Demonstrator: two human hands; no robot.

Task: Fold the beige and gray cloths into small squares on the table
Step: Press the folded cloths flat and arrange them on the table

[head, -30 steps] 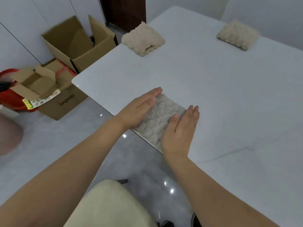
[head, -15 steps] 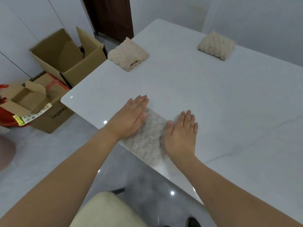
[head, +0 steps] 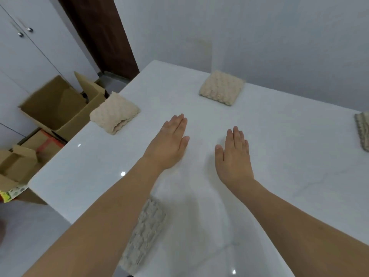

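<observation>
Fingers (head: 177, 124) straight; gray cloth (head: 145, 234) lengthwise

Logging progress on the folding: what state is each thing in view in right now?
Near gray cloth: folded, at table edge, partly under left forearm.
Left beige cloth: folded.
Far beige cloth: folded square.
Right gray cloth: cut off by frame, state unclear.
Left hand: open, empty.
Right hand: open, empty.
Cardboard box: open.

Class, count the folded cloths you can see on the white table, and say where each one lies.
4. A beige folded cloth at the left edge, another beige one at the far side, a gray one near, under the left forearm, and one cut off at right.
</observation>
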